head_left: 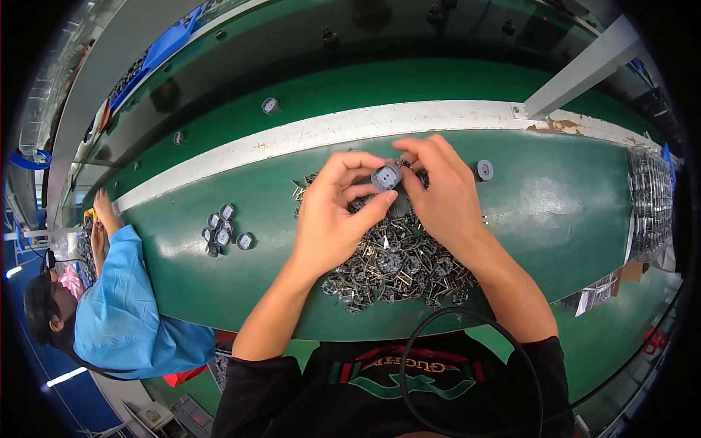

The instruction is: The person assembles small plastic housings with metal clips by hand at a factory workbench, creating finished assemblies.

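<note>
Between the thumb and fingers of my left hand point(330, 215) is a grey, rounded plug-socket piece point(386, 177), its slotted face turned up. My right hand point(447, 191) is curled close beside it, fingers pinched around a small dark part point(406, 165) with metal bits; its exact shape is partly hidden. Below both hands spreads a heap of dark parts with metal pins point(398, 266), some of it covered by my fingers and wrists. A single grey round piece point(484, 170) lies on the bench just right of my right hand.
Several grey socket pieces point(223, 235) sit grouped on the green bench point(562, 241) to the left. Beyond a white rail point(321, 128), more pieces point(270, 106) rest on a green belt. Clear-wrapped stacks point(650, 204) stand far right. A co-worker in blue point(120, 314) works at left.
</note>
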The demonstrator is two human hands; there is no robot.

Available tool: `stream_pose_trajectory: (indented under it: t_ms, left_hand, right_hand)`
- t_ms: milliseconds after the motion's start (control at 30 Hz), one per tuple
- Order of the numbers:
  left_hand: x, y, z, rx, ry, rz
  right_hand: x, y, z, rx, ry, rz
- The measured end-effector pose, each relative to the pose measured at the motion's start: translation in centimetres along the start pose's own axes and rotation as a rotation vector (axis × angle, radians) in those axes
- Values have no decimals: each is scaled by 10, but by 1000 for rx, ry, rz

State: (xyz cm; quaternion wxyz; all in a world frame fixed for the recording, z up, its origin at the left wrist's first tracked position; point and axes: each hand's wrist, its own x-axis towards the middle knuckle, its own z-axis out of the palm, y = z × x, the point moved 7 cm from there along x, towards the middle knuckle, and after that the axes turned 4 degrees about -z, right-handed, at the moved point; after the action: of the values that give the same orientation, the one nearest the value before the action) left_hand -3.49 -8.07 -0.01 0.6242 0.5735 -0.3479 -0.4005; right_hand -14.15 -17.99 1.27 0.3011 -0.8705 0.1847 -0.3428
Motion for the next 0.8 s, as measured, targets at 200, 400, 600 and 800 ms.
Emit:
stream_pose_trajectory:
  t_ms: [200,400,600,800]
  left_hand:
    - [1,4,-16,1,130,142]
    - [-4,15,-19,145,266,302]
    - [1,9,-15,475,169,272]
    - [-1,5,-9,165,53,144]
  right_hand:
    - [-2,19,10,657,-176,425]
    - [-10,33,15,918,-164,622]
    - [2,24,-4,529,-66,267]
    - [6,10,-14,517,-63,175]
